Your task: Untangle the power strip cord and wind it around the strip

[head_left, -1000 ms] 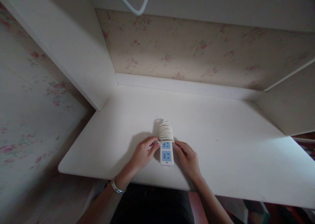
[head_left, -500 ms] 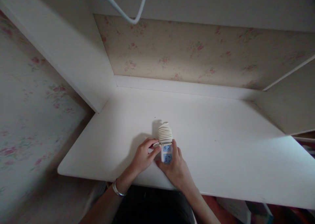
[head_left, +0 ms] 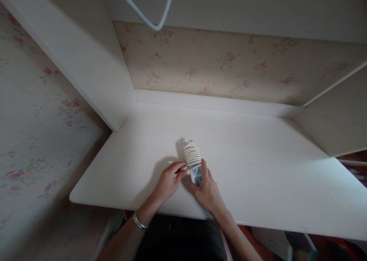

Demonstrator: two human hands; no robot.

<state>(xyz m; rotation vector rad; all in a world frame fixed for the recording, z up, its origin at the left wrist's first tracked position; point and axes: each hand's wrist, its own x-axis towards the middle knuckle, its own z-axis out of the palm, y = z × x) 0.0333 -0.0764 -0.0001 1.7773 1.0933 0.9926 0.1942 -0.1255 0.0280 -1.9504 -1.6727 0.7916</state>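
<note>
A white power strip (head_left: 197,175) with blue socket faces lies tilted on the desk in front of me. Its cream cord (head_left: 191,154) is wound in tight turns around the far part, and a small loop stands out at the far tip. My right hand (head_left: 207,190) grips the near end of the strip, thumb on the left side and fingers along the right. At the left side of the coil, my left hand (head_left: 171,180) pinches the cord between thumb and fingers. What exactly sits between those fingertips is partly hidden.
The white desk (head_left: 258,169) has a rounded front left corner, with side panels and a raised back strip. A pale bent rod or cable (head_left: 156,26) hangs overhead. Boxes and other items (head_left: 286,243) show below the front edge at right.
The power strip has turned slightly, its far end swinging left and its near end right. My right hand has shifted a little right with it, and the left hand keeps its pinch.
</note>
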